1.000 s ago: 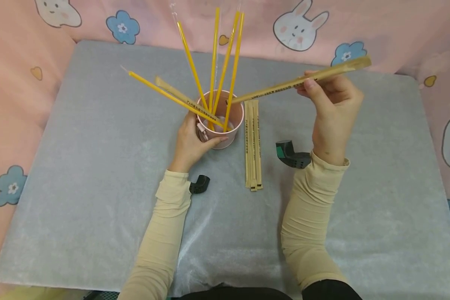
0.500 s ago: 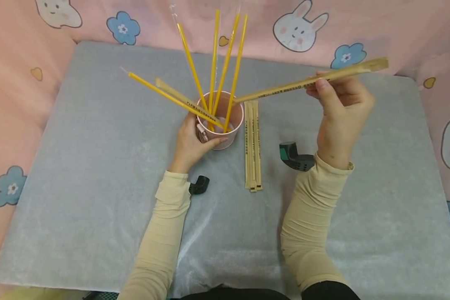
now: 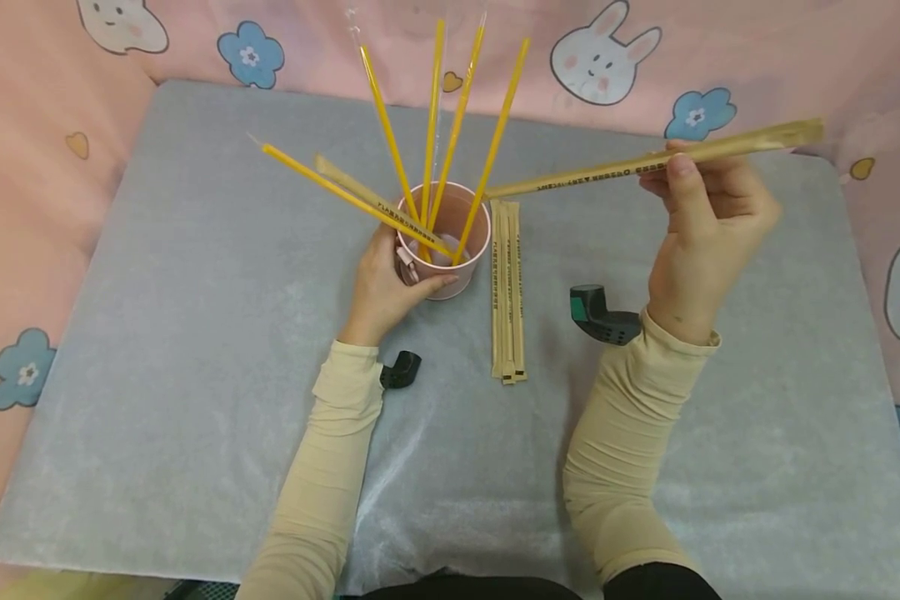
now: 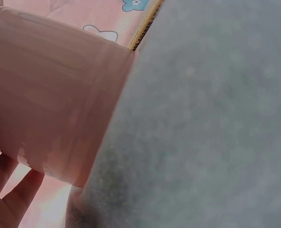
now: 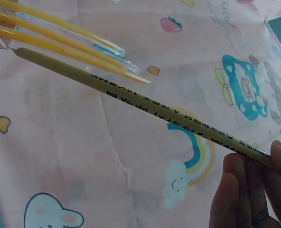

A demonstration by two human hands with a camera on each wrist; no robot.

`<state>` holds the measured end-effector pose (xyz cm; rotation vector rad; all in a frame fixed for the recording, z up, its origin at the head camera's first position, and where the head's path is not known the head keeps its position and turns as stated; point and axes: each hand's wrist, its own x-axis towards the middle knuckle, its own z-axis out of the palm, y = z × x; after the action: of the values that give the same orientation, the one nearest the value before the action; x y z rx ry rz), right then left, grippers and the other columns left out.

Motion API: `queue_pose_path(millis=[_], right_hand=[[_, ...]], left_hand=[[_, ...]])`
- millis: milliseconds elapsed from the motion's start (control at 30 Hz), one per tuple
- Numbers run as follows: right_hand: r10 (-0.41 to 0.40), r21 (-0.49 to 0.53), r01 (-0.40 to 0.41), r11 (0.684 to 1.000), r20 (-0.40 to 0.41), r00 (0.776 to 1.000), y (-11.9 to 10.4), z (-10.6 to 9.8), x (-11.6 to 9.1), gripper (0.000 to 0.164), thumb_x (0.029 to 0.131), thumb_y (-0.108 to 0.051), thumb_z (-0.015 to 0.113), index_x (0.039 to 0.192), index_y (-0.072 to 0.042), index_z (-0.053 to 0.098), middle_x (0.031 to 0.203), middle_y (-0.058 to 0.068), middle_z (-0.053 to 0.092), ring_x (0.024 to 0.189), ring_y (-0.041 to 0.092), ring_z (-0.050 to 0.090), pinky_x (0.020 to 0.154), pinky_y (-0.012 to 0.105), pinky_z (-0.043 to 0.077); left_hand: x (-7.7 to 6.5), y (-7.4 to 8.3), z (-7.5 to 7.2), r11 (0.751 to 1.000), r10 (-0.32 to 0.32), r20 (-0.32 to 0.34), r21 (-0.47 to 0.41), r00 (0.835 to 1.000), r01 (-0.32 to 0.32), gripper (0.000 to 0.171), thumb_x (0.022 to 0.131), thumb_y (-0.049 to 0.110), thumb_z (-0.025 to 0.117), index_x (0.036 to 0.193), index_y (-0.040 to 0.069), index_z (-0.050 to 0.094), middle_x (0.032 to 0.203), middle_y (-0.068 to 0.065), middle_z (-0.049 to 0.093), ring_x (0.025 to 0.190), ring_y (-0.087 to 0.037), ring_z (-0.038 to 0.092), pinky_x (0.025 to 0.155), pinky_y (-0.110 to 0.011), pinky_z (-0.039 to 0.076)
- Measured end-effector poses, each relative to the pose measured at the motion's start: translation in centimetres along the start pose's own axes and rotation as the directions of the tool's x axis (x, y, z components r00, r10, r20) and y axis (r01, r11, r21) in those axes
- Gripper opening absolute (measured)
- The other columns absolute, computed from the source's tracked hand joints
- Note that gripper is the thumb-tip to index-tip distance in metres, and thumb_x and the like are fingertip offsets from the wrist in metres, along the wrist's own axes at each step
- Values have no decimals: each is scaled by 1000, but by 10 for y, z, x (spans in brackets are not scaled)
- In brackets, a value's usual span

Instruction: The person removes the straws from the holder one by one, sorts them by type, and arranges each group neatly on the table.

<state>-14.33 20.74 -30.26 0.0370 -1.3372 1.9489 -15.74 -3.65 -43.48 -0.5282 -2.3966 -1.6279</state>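
Note:
My left hand point(image 3: 382, 287) grips a pink cup point(image 3: 450, 286) from its left side, thumb across the front. In the left wrist view, fingers wrap the cup's wall point(image 4: 50, 99). Several yellow straws point(image 3: 387, 125) in clear wrappers and one paper-wrapped straw point(image 3: 348, 183) lean out of the cup. My right hand point(image 3: 708, 212) pinches another paper-wrapped straw point(image 3: 592, 173) near its outer end, slanting over the table. Its lower tip is right at the cup's right rim, beside the rightmost yellow straw point(image 3: 498, 133). The right wrist view shows this straw point(image 5: 130, 104) between thumb and fingers.
Several more paper-wrapped straws point(image 3: 507, 292) lie side by side on the grey table point(image 3: 195, 333), just right of the cup. Black wrist cameras point(image 3: 603, 317) stick out from both sleeves. A pink patterned curtain point(image 3: 495, 75) stands behind the table.
My right hand has moved right with the paper-wrapped straw, whose tip has come from inside the cup to its rim. The rightmost yellow straw has tilted right. The left hand has stayed put.

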Motion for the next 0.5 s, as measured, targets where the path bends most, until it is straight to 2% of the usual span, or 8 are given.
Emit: queue_pose_path(millis=[233,500], right_hand=[[-27,-9,27,1000,-34,999,-2,7,-2,15,75,10,68,84,21,63,72,22,64,62,27,59,65,34,54],[-23,-13,23,1000,-62,998,1,2,1,19,73,9,70,85,21,62,71,23,63,58,28,57,64,34,54]], left_hand=[[1,0,1,1000,-7,-2,6,1000,7,98,66,20,88,144,1,32,132,-16,50,124,-24,45,105,-30,32],[1,1,0,1000,-5,-2,3,1000,5,100,65,20,88,144,0,31,132,-17,49,123,-26,46,104,-31,33]])
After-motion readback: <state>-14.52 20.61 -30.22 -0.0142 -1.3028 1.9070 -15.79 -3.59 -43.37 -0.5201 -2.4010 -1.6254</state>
